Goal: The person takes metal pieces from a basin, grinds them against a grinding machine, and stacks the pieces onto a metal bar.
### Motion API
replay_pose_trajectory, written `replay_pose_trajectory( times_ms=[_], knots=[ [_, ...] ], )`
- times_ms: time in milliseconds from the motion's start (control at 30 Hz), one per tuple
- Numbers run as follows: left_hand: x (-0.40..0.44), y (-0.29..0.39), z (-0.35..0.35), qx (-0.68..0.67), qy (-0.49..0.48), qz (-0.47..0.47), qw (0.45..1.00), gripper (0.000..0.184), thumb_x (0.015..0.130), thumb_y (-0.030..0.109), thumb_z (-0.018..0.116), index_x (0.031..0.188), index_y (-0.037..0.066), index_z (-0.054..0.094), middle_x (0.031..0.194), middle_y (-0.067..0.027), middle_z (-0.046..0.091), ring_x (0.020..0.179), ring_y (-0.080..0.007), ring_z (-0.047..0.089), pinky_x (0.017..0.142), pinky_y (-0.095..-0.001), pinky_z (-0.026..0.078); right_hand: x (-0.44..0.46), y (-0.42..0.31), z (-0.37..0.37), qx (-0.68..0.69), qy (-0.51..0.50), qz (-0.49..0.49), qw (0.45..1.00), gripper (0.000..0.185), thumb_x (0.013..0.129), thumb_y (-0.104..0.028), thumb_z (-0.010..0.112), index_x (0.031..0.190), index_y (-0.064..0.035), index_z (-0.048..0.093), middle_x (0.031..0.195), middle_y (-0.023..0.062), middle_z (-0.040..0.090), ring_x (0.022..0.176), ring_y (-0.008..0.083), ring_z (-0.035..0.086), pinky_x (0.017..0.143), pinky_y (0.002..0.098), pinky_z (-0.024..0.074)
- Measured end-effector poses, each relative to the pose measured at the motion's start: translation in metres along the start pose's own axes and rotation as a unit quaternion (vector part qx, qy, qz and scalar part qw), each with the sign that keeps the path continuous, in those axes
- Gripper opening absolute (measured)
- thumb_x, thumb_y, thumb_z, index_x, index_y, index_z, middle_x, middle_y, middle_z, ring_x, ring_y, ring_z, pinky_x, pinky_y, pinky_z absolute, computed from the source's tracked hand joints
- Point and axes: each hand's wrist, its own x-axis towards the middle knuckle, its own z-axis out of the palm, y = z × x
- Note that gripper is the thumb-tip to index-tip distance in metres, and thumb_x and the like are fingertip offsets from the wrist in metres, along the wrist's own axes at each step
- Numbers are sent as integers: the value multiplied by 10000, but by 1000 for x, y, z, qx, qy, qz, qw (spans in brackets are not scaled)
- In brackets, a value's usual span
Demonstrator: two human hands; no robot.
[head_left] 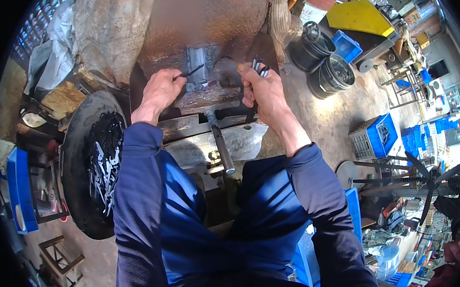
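Between the fingertips of my left hand point(162, 92) is a thin dark metal piece point(193, 70), which points up and to the right, in front of a worn machine point(200, 17). My right hand point(266, 90) is closed around several small dark metal pieces point(260, 67), to the right of the machine's metal block point(196, 63). Below and between the hands, a metal bar point(222, 149) sticks out toward my knees.
At the left, a large round dark pan point(77, 170) holds many metal pieces point(104, 176). Black buckets point(332, 76) stand at the upper right. Further right are a blue crate point(383, 135) and a black fan point(430, 180). A wooden stool point(61, 256) is at the lower left.
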Motion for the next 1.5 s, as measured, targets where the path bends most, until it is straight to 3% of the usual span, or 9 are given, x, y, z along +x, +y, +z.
replay_pose_trajectory(
  times_ms=[67, 133, 567, 833, 933, 967, 1200, 1467, 1500],
  knots=[
    [1, -4, 4, -6, 4, 2, 1000, 398, 883, 260, 645, 1198, 18, 670, 1162, -218, 675, 1142, -369, 618, 977, -407, 476, 0, 0, 0, -1, 1, 1, 1000, 94, 926, -136, 660, 939, -63, 602, 689, -6, 496, 447, 85, 405, 416, 275, 333],
    [0, -6, 9, -35, 72, 40, 996, 259, 901, 196, 662, 1052, -13, 687, 822, -209, 663, 765, -306, 639, 745, -373, 482, 0, 0, 0, -11, 0, -6, 1000, 101, 928, -145, 659, 942, -64, 601, 689, -9, 494, 448, 85, 404, 417, 275, 330],
    [3, -9, 7, -33, 93, 56, 994, 256, 898, 201, 662, 1041, -10, 685, 810, -215, 646, 755, -327, 621, 733, -383, 478, -2, -2, 0, -22, -8, -10, 1000, 117, 934, -162, 658, 957, -66, 596, 690, -13, 490, 446, 73, 393, 418, 266, 318],
    [-2, -6, 1, -13, 62, 15, 998, 334, 881, 258, 656, 1076, -12, 683, 1008, -235, 684, 981, -357, 662, 869, -390, 491, -38, 1, -3, -146, -22, -60, 987, 107, 902, -121, 688, 977, -56, 649, 703, -18, 545, 469, 50, 416, 423, 238, 331],
    [-8, -4, -1, -8, 82, -2, 997, 402, 882, 274, 646, 1165, -12, 662, 1137, -225, 675, 1122, -362, 623, 955, -391, 474, -58, 19, -13, -290, -79, -168, 939, 178, 896, -86, 690, 1071, -54, 689, 812, -3, 649, 650, 34, 548, 564, 196, 431],
    [-10, -2, -3, -9, 83, -3, 996, 402, 882, 274, 646, 1165, -12, 662, 1137, -225, 675, 1122, -362, 623, 955, -391, 474, -64, 27, -17, -319, -109, -204, 919, 214, 892, -57, 681, 1105, -34, 686, 914, 24, 694, 820, 64, 613, 719, 212, 483],
    [-21, 2, -13, -13, 74, -80, 994, 460, 886, 302, 623, 1236, 4, 640, 1246, -212, 641, 1201, -352, 586, 1025, -387, 442, -112, 45, -19, -429, -230, -301, 820, 499, 721, 117, 612, 1186, -60, 646, 1294, 96, 612, 1244, 280, 569, 1014, 343, 484],
    [-12, -7, -4, -69, 99, -74, 990, 416, 873, 294, 611, 1190, 31, 667, 1205, -221, 655, 1179, -370, 592, 995, -393, 454, -109, 47, -20, -447, -269, -290, 802, 491, 694, 124, 627, 1151, -55, 647, 1266, 86, 627, 1166, 299, 610, 949, 351, 526],
    [-7, -8, -3, -50, 87, -78, 992, 390, 887, 327, 578, 1195, 110, 679, 1226, -180, 655, 1183, -352, 594, 996, -408, 466, -109, 48, -18, -438, -266, -282, 811, 454, 710, 133, 629, 1127, -44, 660, 1233, 94, 648, 1182, 277, 612, 976, 339, 513]
  ],
)
